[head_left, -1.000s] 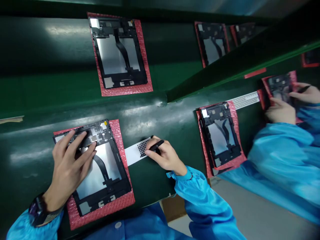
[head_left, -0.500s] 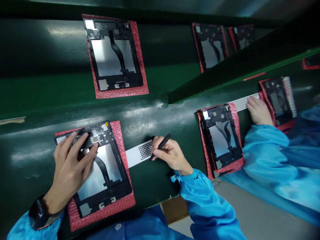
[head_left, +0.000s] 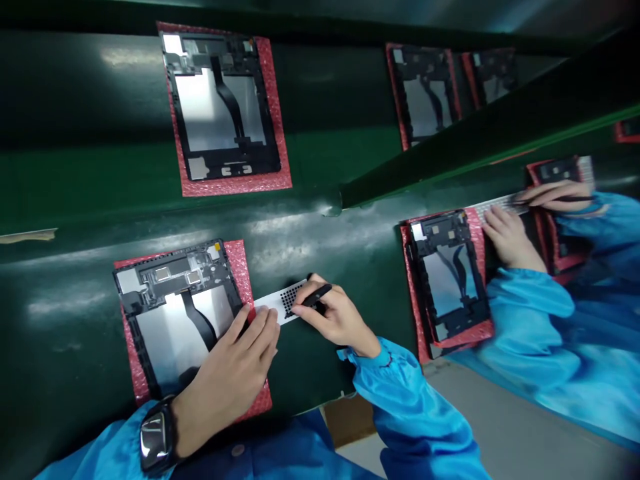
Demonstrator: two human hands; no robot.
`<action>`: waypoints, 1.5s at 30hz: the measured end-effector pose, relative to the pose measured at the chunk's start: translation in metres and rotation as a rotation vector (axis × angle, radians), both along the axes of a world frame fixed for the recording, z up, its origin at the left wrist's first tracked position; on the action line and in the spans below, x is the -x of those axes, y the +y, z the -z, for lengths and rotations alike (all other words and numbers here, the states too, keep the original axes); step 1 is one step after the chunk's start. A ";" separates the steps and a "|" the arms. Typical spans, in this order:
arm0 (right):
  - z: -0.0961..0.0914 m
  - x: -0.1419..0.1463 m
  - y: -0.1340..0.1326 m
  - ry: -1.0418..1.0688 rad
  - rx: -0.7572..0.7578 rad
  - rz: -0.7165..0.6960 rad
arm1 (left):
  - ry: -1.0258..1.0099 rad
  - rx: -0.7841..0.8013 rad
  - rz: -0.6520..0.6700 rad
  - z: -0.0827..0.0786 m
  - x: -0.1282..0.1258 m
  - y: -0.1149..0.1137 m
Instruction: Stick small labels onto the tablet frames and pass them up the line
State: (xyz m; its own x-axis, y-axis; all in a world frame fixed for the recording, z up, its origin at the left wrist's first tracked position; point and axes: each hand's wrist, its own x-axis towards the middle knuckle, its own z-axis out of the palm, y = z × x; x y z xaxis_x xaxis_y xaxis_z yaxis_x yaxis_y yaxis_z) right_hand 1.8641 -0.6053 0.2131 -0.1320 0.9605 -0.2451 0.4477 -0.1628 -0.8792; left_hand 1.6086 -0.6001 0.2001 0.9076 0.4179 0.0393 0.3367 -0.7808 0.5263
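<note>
Since the earlier frame, the left hand (head_left: 225,373) has moved from the far part of the tablet frame (head_left: 155,353) to its near right edge, and the frame and its red bubble-wrap pad (head_left: 239,267) have turned slightly on the bench. The left hand is open, with its fingers together and pressing on the frame's right side just beside a white strip (head_left: 273,301), and a black wristwatch (head_left: 159,440) shows on the wrist. The right hand (head_left: 335,317) is closed around a black pen-shaped tool (head_left: 316,295), its tip hidden by the fingers, directly over the strip's patch of black dots (head_left: 291,298). A blue sleeve (head_left: 410,407) covers the right forearm. The frame lies on a glossy dark green bench (head_left: 320,247), with its silver panel and black ribbon cable (head_left: 200,320) facing up. Another frame on a red pad (head_left: 220,107) lies farther along the bench. To the right, a co-worker's hands (head_left: 510,237) work beside a further frame (head_left: 447,280), one hand holding a thin black tool. Grey floor (head_left: 500,427) shows at the near right below the bench.
</note>
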 end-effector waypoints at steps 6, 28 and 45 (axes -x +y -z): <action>-0.017 -0.009 0.004 0.234 0.189 0.161 | -0.047 0.026 -0.028 -0.009 -0.004 0.005; 0.059 0.057 0.099 0.314 0.057 0.065 | -0.164 -0.020 -0.521 0.044 0.035 0.070; 0.063 0.039 0.098 0.240 -0.107 0.008 | 0.013 -0.147 -0.434 0.039 0.006 0.065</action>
